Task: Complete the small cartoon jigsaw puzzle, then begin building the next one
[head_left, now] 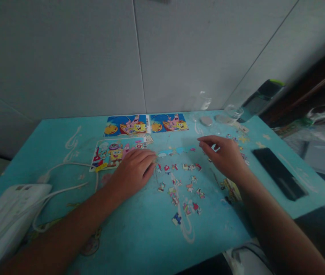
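Note:
My left hand is closed, its fingers curled down beside the left end of a joined strip of light-blue jigsaw pieces. Whatever its fingertips hold, if anything, is hidden. My right hand is over the right end of that strip, thumb and index fingertips close together in a pinch; I cannot make out anything between them. Between my forearms lie several loose jigsaw pieces, including a dark-blue one. Partly behind my left hand is a cartoon picture sheet. More small pieces lie beyond my right hand.
Two blue cartoon cards lie along the wall. Clear plastic containers and a dark bottle are at the back right. A black flat object lies on the right. A white power strip with cables occupies the left front.

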Motion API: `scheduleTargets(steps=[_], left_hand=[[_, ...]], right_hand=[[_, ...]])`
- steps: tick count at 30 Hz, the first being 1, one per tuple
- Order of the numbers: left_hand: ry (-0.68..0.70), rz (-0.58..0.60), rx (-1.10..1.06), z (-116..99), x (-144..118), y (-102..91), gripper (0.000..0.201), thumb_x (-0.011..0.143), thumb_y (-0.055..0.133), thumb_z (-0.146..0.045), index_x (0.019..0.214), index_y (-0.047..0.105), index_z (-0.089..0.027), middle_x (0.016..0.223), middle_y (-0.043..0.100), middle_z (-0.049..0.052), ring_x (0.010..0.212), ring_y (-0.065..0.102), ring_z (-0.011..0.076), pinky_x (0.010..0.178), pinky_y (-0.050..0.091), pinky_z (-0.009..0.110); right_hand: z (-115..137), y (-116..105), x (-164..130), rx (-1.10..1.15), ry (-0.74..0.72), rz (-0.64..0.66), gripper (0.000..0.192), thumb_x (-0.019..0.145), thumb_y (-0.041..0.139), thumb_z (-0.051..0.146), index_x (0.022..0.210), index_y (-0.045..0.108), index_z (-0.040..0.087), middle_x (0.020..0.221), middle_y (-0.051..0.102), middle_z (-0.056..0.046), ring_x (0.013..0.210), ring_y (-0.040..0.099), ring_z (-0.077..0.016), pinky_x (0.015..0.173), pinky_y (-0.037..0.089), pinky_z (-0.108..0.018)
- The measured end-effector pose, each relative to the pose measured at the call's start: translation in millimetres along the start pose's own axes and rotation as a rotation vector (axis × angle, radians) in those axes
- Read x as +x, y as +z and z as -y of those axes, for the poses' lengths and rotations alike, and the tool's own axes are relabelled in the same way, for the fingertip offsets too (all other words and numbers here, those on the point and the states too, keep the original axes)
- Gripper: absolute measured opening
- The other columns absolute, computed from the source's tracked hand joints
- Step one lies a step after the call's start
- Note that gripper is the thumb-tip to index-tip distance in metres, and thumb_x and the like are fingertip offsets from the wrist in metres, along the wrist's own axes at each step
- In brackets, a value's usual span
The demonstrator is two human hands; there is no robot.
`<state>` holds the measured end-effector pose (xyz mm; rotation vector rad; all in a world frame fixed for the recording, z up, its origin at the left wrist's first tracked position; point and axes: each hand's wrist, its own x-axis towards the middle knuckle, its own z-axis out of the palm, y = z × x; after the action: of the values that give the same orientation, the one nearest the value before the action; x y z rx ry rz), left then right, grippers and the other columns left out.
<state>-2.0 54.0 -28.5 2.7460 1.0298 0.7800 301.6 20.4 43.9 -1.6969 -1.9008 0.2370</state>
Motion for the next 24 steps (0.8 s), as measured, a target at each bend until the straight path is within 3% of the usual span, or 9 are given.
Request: scheduleTargets(steps=[3, 8, 11, 15, 20, 24], left_hand=[[0.001, -0.003, -0.004, 1.1, -0.5, 1.4, 0.025, 0.096, 0.053, -0.024, 0.119, 0.063, -0.02, 0.121, 0.067, 0.009, 0.113, 0.06, 0.0254, 0.106, 0.044, 0.051], [-0.005, 0.019, 0.006, 1.4, -0.7, 1.2, 0.025, 0.096, 0.053, -0.025, 0.118, 0.063, -0.018, 0.121, 0.067, 0.008, 0.114, 0.059, 0.0255, 0.107, 0.043, 0.049], [0.001, 0.014, 0.008, 1.1, -0.3, 0.2, 0.024, 0.096, 0.052, -0.025, 0.117, 0.063, -0.018, 0.12, 0.067, 0.009, 0.112, 0.06, 0.0254, 0.106, 0.043, 0.049], [-0.001, 0.02, 0.004, 0.7, -0.2, -0.7, 0.026, 0.096, 0.052, -0.024, 0.119, 0.063, -0.018, 0.121, 0.067, 0.008, 0.114, 0.06, 0.0249, 0.107, 0.042, 0.049], [-0.005, 0.03, -0.001, 0.6, -0.7, -0.4, 0.025, 0.097, 0.052, -0.024, 0.118, 0.063, -0.017, 0.122, 0.066, 0.008, 0.115, 0.059, 0.0249, 0.108, 0.041, 0.049], [-0.019, 0.037, -0.009, -1.7, 0.3, -1.4, 0.025, 0.097, 0.053, -0.024, 0.118, 0.064, -0.018, 0.122, 0.067, 0.008, 0.115, 0.059, 0.0244, 0.109, 0.041, 0.049]], right_hand=[[-0.3, -2.6, 0.0, -0.021, 0.002, 0.086, 0.023, 0.094, 0.058, 0.031, 0.105, 0.076, 0.022, 0.088, 0.076, -0.004, 0.072, 0.067, -0.018, 0.07, 0.051, -0.033], [-8.6, -3.4, -7.2, 0.022, -0.008, 0.488, 0.008, 0.086, 0.069, 0.029, 0.085, 0.077, 0.027, 0.078, 0.074, 0.001, 0.068, 0.067, -0.016, 0.063, 0.05, -0.028], [-15.5, -3.2, -13.0, 0.043, -0.059, 0.59, 0.007, 0.081, 0.076, 0.032, 0.088, 0.077, 0.029, 0.079, 0.074, 0.001, 0.066, 0.067, -0.0159, 0.062, 0.05, -0.027], [-19.2, -5.9, -12.8, -0.007, -0.044, 0.572, 0.006, 0.084, 0.072, 0.03, 0.089, 0.076, 0.028, 0.082, 0.074, 0.0, 0.069, 0.067, -0.0167, 0.063, 0.05, -0.028], [-19.1, -6.4, -7.4, -0.156, 0.03, 0.363, 0.013, 0.089, 0.062, 0.027, 0.086, 0.075, 0.025, 0.076, 0.073, -0.002, 0.064, 0.064, -0.0169, 0.059, 0.044, -0.029], [-17.0, -3.8, -8.2, -0.146, 0.054, 0.404, 0.016, 0.091, 0.06, 0.032, 0.091, 0.074, 0.024, 0.08, 0.073, -0.003, 0.067, 0.065, -0.0171, 0.061, 0.046, -0.029]])
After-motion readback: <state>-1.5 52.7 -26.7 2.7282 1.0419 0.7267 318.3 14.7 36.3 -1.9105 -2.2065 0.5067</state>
